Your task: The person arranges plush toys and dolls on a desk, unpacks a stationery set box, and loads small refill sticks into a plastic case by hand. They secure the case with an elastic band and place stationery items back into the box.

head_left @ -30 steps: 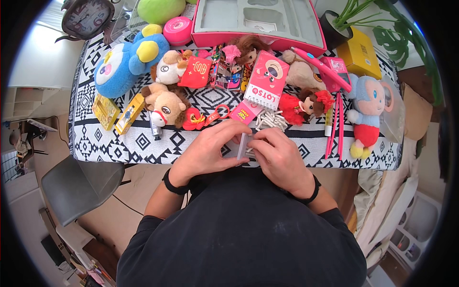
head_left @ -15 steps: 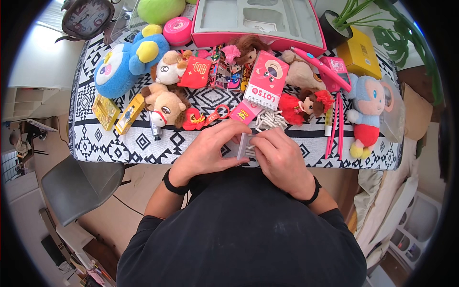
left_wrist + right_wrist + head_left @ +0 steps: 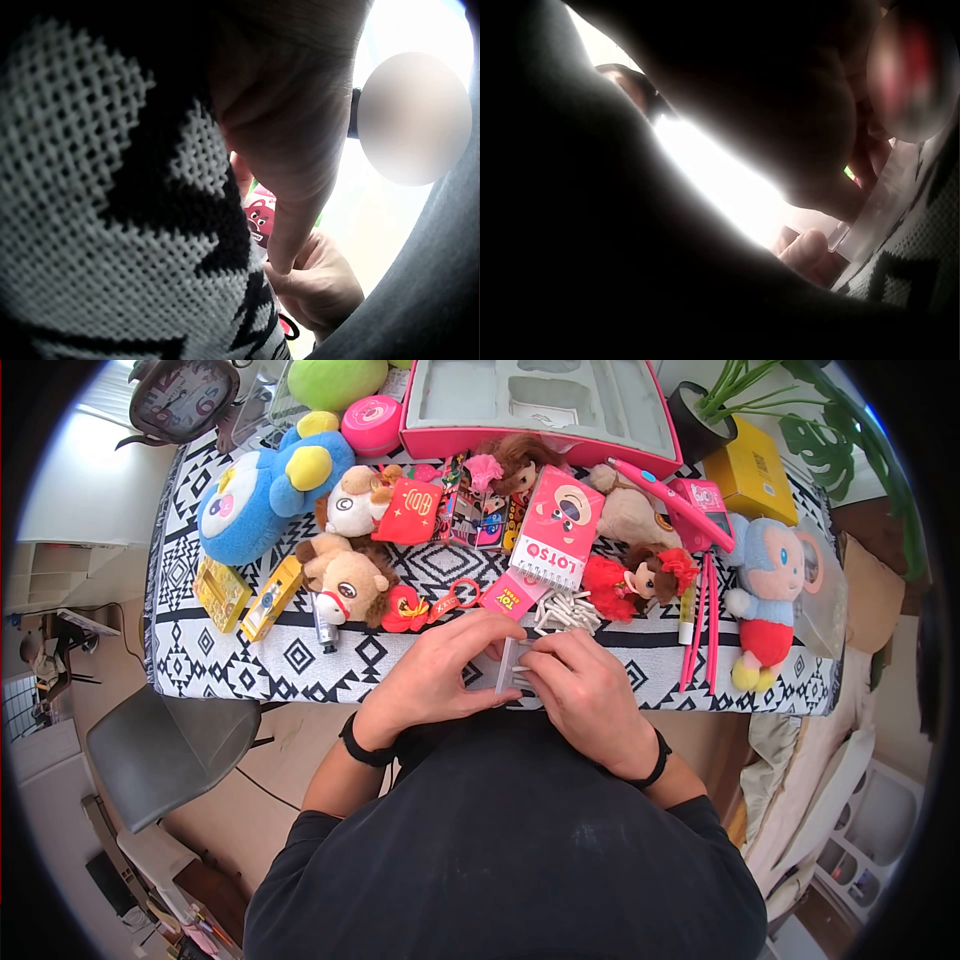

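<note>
Close to the table's front edge, my left hand [image 3: 440, 672] holds a small clear plastic box [image 3: 507, 667] tipped up on its side, thumb below and fingers above. My right hand [image 3: 585, 685] is at the box's open side, its fingers bent and pinching at a small white stick [image 3: 520, 669]. Its fingertips cover most of the inside. Just beyond the hands lies a loose pile of similar white sticks [image 3: 567, 610], beside a pink card [image 3: 514, 593]. In the right wrist view a clear wall of the box [image 3: 870, 217] shows beside the fingers.
A pink spiral notebook [image 3: 562, 525], a red-dressed doll [image 3: 640, 580] and a plush horse [image 3: 345, 582] surround the pile. Pink pens [image 3: 711, 625] lie to the right. A large open pink box [image 3: 540, 445] stands at the back. Patterned cloth [image 3: 390, 650] covers the table.
My right fingertips have shifted slightly over the box's open side, and fewer white sticks show inside than half a second ago. The left hand and box stay in place.
</note>
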A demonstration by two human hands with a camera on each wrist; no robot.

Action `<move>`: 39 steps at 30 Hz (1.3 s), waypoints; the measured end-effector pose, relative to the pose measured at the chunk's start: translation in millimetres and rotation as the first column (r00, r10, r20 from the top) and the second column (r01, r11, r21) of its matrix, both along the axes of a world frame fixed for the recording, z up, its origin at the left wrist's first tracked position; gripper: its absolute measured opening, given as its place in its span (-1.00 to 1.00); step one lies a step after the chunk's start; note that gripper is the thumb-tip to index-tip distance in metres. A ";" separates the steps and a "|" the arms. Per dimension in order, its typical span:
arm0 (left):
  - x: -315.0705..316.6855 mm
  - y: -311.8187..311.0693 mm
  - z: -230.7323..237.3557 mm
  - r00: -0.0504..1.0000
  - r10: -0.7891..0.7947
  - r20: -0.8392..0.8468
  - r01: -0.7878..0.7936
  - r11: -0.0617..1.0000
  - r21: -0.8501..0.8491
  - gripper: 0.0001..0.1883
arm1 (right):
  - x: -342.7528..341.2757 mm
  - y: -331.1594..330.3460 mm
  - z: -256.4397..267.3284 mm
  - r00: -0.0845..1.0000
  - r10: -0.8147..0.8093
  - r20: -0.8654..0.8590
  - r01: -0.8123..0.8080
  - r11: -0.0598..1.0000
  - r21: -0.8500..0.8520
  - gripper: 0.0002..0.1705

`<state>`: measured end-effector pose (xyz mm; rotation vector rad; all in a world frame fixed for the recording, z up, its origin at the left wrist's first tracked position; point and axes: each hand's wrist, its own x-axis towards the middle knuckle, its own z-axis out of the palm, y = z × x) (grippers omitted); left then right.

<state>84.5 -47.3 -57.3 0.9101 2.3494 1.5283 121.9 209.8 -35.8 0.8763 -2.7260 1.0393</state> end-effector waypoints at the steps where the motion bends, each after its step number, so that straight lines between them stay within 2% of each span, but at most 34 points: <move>1: 0.0 -0.1 0.2 1.000 -0.001 0.000 0.001 1.000 -0.001 -0.23 | 0.1 -0.2 0.0 1.000 -0.002 -0.001 0.002 1.000 0.002 -0.74; 18: 0.0 0.1 0.2 1.000 0.000 0.010 0.000 1.000 0.008 -0.25 | 0.0 -0.8 1.7 1.000 -0.013 0.011 0.012 1.000 0.018 -0.78; 24: -0.2 -0.1 -0.5 1.000 -0.004 0.001 0.004 1.000 0.008 -0.25 | -0.7 -1.7 2.8 0.999 -0.036 -0.031 0.035 0.999 -0.032 -0.79; 29: -0.3 -0.2 0.0 1.000 -0.006 0.001 0.006 1.000 0.005 -0.25 | 0.5 2.1 -1.8 1.000 0.008 -0.028 -0.006 0.998 0.057 -0.80; 39: -2.3 1.9 1.8 0.999 -0.021 -0.049 0.024 0.999 0.046 -0.27 | 0.5 0.2 -1.9 1.000 0.004 -0.015 -0.003 0.998 0.062 -0.79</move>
